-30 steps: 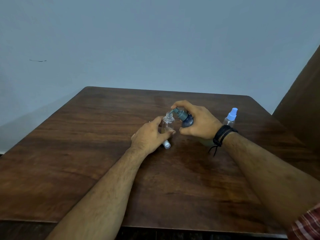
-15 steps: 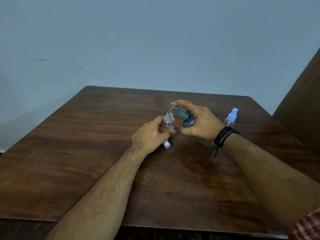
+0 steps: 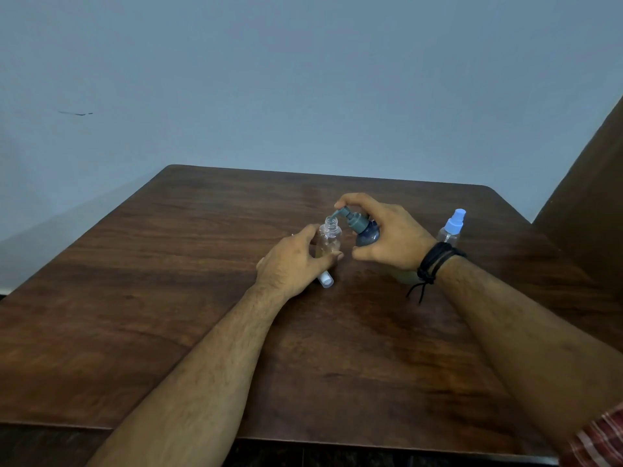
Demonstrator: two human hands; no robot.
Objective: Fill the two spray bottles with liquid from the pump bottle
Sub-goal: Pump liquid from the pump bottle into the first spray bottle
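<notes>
A dark wooden table (image 3: 168,298) carries everything toward its far right part. The right hand (image 3: 387,237) wraps the pump bottle (image 3: 367,232), forefinger on its head. The left hand (image 3: 293,264) grips 1 uncapped spray bottle (image 3: 328,239) under the spout. A second, blue-capped spray bottle (image 3: 451,229) stands nearer the right edge. A loose cap (image 3: 325,279) lies beside the left hand.

Counter (image 3: 202,298): dark wood grain, smooth, semi-gloss sheen. Open spray bottle (image 3: 328,239): clear glossy plastic. Pump bottle (image 3: 367,232): translucent plastic, matt grey-blue head. Capped spray bottle (image 3: 450,230) at 3 o'clock: clear plastic, light-blue nozzle.
</notes>
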